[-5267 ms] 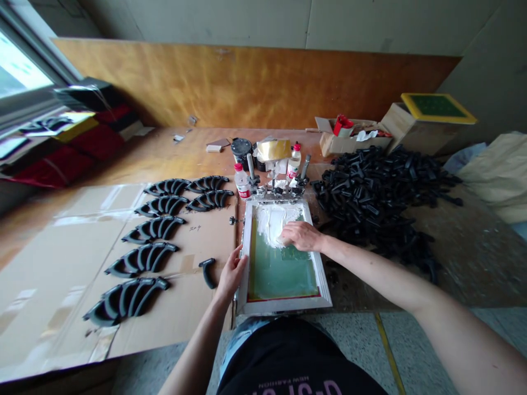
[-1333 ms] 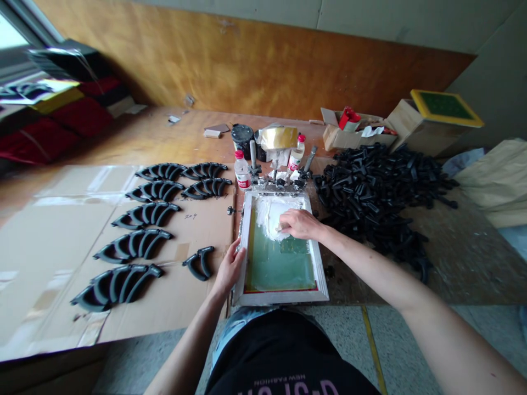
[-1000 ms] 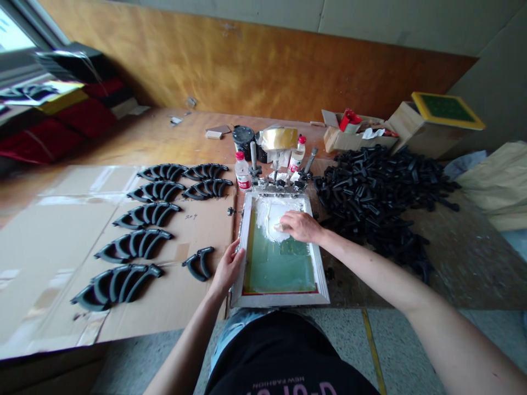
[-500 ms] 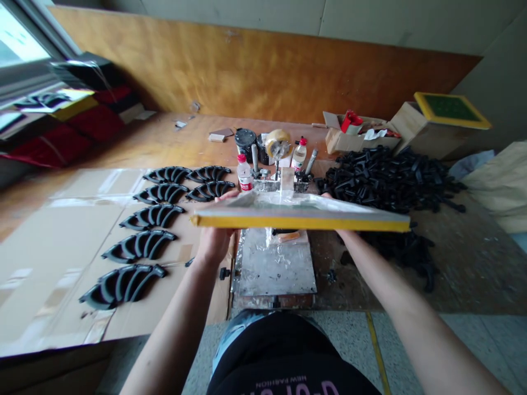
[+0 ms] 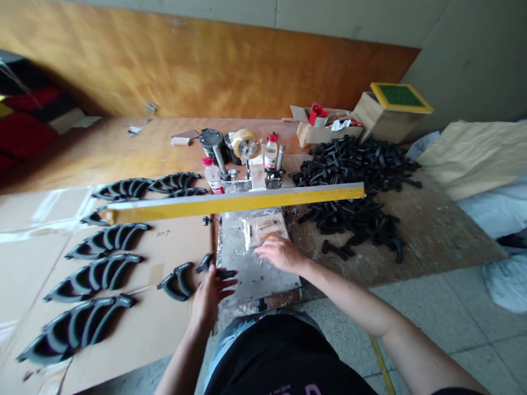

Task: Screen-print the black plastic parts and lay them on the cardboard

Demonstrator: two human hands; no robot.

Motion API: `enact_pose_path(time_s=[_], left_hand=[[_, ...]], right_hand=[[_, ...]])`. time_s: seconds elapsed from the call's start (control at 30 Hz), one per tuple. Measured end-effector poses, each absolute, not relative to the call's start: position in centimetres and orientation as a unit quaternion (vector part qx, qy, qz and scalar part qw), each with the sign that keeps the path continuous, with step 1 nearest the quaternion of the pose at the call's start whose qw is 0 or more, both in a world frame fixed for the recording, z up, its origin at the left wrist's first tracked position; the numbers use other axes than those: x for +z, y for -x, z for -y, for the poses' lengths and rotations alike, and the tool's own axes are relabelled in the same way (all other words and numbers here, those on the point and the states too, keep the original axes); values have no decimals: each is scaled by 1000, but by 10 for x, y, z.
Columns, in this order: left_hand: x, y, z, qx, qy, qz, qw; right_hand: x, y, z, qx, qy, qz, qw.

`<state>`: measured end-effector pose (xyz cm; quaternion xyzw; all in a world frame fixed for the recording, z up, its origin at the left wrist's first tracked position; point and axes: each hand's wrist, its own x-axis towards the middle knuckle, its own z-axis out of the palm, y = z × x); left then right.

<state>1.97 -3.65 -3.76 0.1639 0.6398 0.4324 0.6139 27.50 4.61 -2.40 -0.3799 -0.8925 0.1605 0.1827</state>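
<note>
A yellow-edged frame is raised over the back of a metal plate. My left hand is at the plate's left edge, its fingers round a black curved part. Another dark part lies just beyond that hand. Over the plate's middle, my right hand has its fingers spread and nothing visible in them, close to a small orange-brown piece on the plate. A short row of black parts rests on the cardboard to the left.
Rows of black curved parts cover the left cardboard. Black parts are heaped on the right. Behind the frame stand bottles, a black tub and a tape roll. An open box sits at the back right.
Both hands have let go of the frame and come down nearer the plate. The frame now shows mostly its yellow edge. My left hand has taken hold of a black part. The view has shifted right.
</note>
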Motion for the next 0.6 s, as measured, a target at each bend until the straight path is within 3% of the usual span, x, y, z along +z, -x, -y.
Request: enact_pose_path(time_s=[0.13, 0.27, 0.37, 0.5, 0.6], left_hand=[[-85, 78, 58, 378, -112, -779, 488], [-115, 126, 64, 273, -114, -841, 452], [-109, 132, 54, 196, -186, -855, 442], [-70, 127, 23, 56, -294, -857, 419], [-16, 100, -13, 195, -391, -810, 392]], right_hand=[[-42, -385, -65, 50, 705, 704, 68], [-65, -456, -67, 35, 771, 635, -38], [-74, -457, -61, 41, 744, 667, -2], [-66, -404, -61, 78, 637, 756, 132], [-54, -345, -70, 102, 517, 828, 193]])
